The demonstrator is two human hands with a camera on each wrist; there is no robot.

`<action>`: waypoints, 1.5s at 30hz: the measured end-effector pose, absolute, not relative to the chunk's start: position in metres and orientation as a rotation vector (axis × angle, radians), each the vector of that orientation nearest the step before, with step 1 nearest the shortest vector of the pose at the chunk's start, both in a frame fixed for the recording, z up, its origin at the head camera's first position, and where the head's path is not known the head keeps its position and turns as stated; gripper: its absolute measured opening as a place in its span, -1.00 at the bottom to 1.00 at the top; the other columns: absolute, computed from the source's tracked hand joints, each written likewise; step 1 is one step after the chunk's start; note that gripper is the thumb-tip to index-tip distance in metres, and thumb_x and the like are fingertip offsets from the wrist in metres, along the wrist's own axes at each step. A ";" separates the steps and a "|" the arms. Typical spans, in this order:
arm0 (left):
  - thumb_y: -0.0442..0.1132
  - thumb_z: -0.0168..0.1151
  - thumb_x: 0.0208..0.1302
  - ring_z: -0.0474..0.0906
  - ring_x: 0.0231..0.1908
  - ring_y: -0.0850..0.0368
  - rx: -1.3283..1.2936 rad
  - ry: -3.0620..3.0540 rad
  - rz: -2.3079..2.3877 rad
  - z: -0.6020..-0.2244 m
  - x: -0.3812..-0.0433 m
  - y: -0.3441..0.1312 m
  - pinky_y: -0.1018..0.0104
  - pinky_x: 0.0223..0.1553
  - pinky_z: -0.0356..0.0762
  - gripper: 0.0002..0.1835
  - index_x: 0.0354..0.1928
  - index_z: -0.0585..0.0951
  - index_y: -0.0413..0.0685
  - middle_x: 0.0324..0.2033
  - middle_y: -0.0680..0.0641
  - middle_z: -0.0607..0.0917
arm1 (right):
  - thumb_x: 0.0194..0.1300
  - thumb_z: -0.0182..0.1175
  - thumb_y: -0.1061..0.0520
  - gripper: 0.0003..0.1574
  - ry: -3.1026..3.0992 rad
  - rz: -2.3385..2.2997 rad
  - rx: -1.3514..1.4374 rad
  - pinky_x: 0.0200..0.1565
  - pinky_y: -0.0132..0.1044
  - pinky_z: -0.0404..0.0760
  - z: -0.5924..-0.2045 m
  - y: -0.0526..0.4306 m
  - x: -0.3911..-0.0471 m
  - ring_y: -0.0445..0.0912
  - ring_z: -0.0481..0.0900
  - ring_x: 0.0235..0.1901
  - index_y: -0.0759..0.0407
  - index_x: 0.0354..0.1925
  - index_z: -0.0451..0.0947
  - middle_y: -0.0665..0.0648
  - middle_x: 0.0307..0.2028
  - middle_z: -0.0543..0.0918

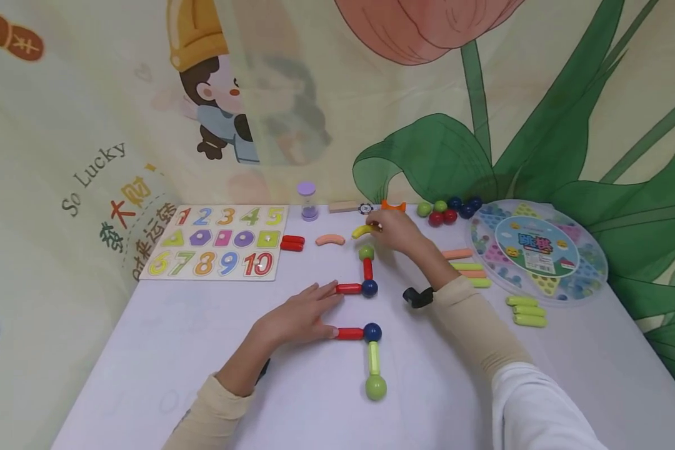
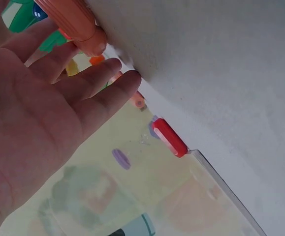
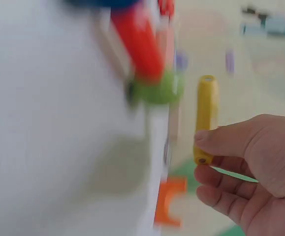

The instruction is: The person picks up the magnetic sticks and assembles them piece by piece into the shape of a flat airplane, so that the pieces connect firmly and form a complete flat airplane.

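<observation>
In the head view my right hand (image 1: 395,230) pinches a yellow curved rod (image 1: 363,230) near one end, just above the table. The right wrist view shows the thumb pressed on that rod (image 3: 207,108). My left hand (image 1: 298,315) lies with its fingers extended, fingertips at the end of an upper red rod (image 1: 349,289) and thumb at a lower red rod (image 1: 349,334). Each of these red rods meets a blue ball (image 1: 369,287). From the upper ball another red rod leads to a green ball (image 1: 366,252); from the lower one a green rod (image 1: 374,357) leads to a larger-looking green ball (image 1: 375,387).
A number board (image 1: 219,242) lies at the left. Behind are two red rods (image 1: 292,243), a pink curved rod (image 1: 330,239), an hourglass (image 1: 308,201) and an orange piece (image 1: 394,205). Several balls (image 1: 435,219), green rods (image 1: 529,310) and a round game box (image 1: 537,247) lie right.
</observation>
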State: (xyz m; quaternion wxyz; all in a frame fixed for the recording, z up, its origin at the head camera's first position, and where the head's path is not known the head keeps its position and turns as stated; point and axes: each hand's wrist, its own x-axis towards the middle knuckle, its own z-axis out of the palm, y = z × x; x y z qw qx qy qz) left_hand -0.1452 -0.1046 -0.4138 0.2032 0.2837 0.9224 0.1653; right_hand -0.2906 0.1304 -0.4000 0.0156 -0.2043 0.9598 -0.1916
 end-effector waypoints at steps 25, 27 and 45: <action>0.16 0.24 0.05 -0.07 0.32 -0.05 0.775 2.581 0.455 -0.418 -0.145 -0.105 -0.04 0.15 0.16 -0.23 0.32 0.23 0.23 0.35 0.12 0.06 | 0.15 0.22 0.15 -0.69 2.866 -0.534 -0.645 -0.12 -0.19 0.49 -0.404 0.140 -0.301 -0.04 0.48 -0.17 0.14 -0.10 0.58 0.07 -0.19 0.59; 0.16 0.24 0.05 -0.07 0.32 -0.04 0.777 2.582 0.456 -0.418 -0.145 -0.106 -0.03 0.15 0.16 -0.23 0.32 0.23 0.23 0.35 0.12 0.06 | 0.17 0.20 0.13 -0.68 2.833 -0.533 -0.695 -0.11 -0.21 0.49 -0.402 0.126 -0.305 -0.06 0.47 -0.14 0.12 -0.07 0.57 0.05 -0.14 0.58; 0.15 0.22 0.07 -0.06 0.31 -0.07 0.833 2.582 0.453 -0.419 -0.146 -0.105 -0.02 0.16 0.16 -0.25 0.31 0.25 0.19 0.35 0.09 0.06 | 0.18 0.20 0.01 -0.78 2.757 -0.393 -0.976 -0.31 -0.41 0.46 -0.411 0.052 -0.290 -0.16 0.42 -0.38 -0.01 -0.18 0.50 -0.04 -0.38 0.52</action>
